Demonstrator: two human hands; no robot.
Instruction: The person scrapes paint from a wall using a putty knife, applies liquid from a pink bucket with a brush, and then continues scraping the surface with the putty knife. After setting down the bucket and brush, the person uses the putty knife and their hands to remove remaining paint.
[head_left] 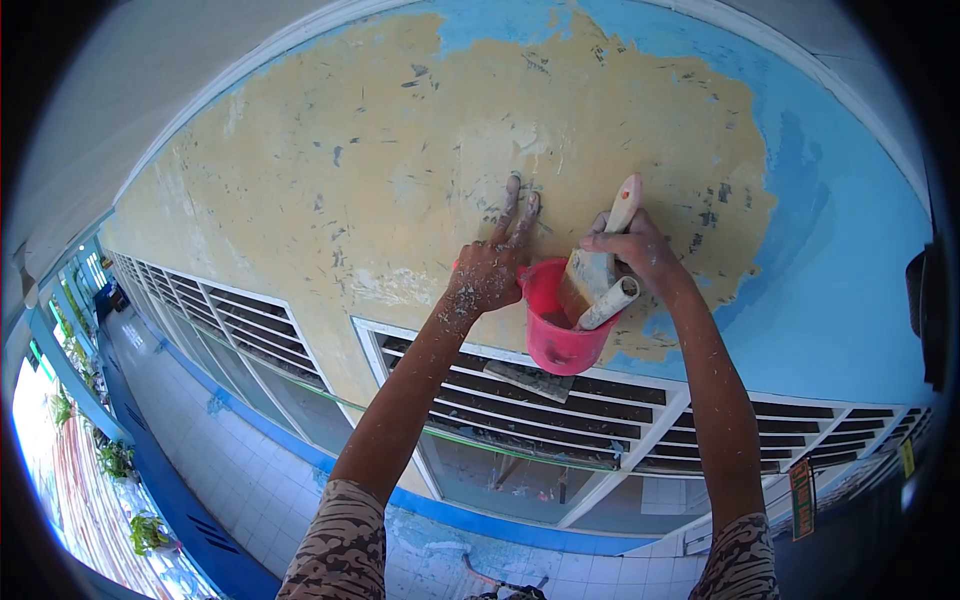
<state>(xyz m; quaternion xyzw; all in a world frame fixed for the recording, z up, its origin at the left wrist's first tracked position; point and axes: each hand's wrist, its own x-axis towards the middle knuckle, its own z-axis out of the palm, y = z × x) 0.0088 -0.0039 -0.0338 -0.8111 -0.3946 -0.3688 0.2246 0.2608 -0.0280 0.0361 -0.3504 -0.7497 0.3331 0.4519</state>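
My left hand [488, 268] is closed around the handle of a pink plastic dipper [562, 345], with two fingers stretched up toward the wall. A bit of the pink handle shows at the far side of that hand. My right hand [640, 250] grips a wide paintbrush [590, 268] with a pale handle, its bristles down inside the dipper. A white tube-like handle [612, 303] also sticks out of the dipper; its other end is hidden. Light specks cover both hands and forearms. Behind them, the wall [400, 170] is bare tan with dark scraped marks.
Blue paint [840, 290] remains around the tan patch. Below run louvred windows [540, 420], with a flat grey piece [530, 380] near the slats under the dipper. A tiled walkway [200, 420] lies far below at left, beside a blue ledge [200, 500] and plants [148, 533].
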